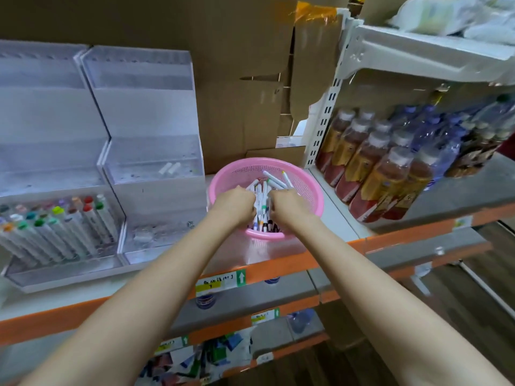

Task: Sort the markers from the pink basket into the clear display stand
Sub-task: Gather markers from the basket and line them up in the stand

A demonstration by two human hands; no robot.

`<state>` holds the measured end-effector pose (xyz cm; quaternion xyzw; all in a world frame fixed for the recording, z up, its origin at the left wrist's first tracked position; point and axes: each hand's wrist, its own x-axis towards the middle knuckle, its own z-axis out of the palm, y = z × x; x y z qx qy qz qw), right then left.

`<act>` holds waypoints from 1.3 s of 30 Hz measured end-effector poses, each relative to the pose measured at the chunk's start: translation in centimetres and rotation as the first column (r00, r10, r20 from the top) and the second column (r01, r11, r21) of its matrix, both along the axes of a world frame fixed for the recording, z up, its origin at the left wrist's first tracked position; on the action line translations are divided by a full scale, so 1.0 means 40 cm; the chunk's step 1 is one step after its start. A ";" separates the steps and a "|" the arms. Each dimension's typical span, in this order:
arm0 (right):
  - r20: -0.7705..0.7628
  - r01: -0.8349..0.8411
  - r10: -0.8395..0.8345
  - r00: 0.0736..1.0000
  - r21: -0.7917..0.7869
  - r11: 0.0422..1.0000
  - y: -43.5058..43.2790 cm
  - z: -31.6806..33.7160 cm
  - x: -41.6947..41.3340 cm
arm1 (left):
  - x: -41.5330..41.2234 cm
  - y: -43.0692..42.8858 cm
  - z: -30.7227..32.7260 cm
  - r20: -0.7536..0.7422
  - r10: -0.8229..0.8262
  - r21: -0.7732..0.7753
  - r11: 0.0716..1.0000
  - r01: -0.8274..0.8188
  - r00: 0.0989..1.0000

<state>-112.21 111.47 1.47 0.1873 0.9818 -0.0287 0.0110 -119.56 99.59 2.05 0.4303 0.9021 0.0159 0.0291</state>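
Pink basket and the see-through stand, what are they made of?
The pink basket holding the markers looks like thin moulded plastic: one even pink, slightly shiny, its wall pierced with tiny holes. The clear display stand is probably acrylic, perhaps another hard clear plastic: flat see-through panels meeting at sharp folds, slightly cloudy.

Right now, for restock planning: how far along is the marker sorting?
Done: colour-capped markers stand in the left clear plastic display stand's bottom tier. In hand: left hand and right hand grip white markers in the round pink plastic basket. Left: that pile; right clear stand nearly empty.
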 end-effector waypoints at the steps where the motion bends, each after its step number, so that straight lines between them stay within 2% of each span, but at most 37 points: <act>1: -0.003 -0.009 0.009 1.000 -0.008 1.000 0.003 -0.002 -0.009 | 0.000 0.008 -0.003 -0.005 0.017 -0.004 1.000 -0.017 1.000; 3: -0.031 -0.024 0.023 0.999 -0.036 0.999 0.011 -0.007 -0.025 | -0.001 0.020 -0.004 -0.008 0.047 0.018 0.999 -0.047 0.999; 11: -0.170 -0.010 -0.042 0.985 -0.296 0.955 0.050 -0.027 -0.042 | -0.002 0.029 -0.011 0.197 0.110 0.140 0.980 -0.139 0.974; 16: -0.198 -0.047 -0.051 0.979 -0.464 0.885 0.045 -0.020 -0.039 | -0.007 0.029 -0.009 0.266 0.171 0.196 0.954 -0.227 0.948; 22: -0.189 -0.064 -0.038 0.981 -0.508 0.859 0.034 -0.010 -0.033 | -0.015 0.029 -0.006 0.367 0.205 0.224 0.928 -0.300 0.908; 25: -0.180 -0.073 -0.016 0.984 -0.475 0.877 0.030 -0.014 -0.034 | -0.016 0.030 0.001 0.422 0.215 0.218 0.919 -0.329 0.881; 29: -0.208 0.003 -0.132 0.969 -0.523 0.852 0.037 -0.014 -0.035 | -0.023 0.029 -0.006 0.493 0.216 0.307 0.863 -0.401 0.843; 34: -0.202 -0.003 -0.122 0.972 -0.529 0.849 0.037 -0.019 -0.039 | -0.025 0.023 -0.007 0.554 0.190 0.368 0.817 -0.443 0.810; 39: -0.267 -0.066 -0.157 0.951 -0.669 0.740 0.043 -0.009 -0.029 | -0.031 0.015 -0.002 0.639 0.097 0.423 0.785 -0.454 0.763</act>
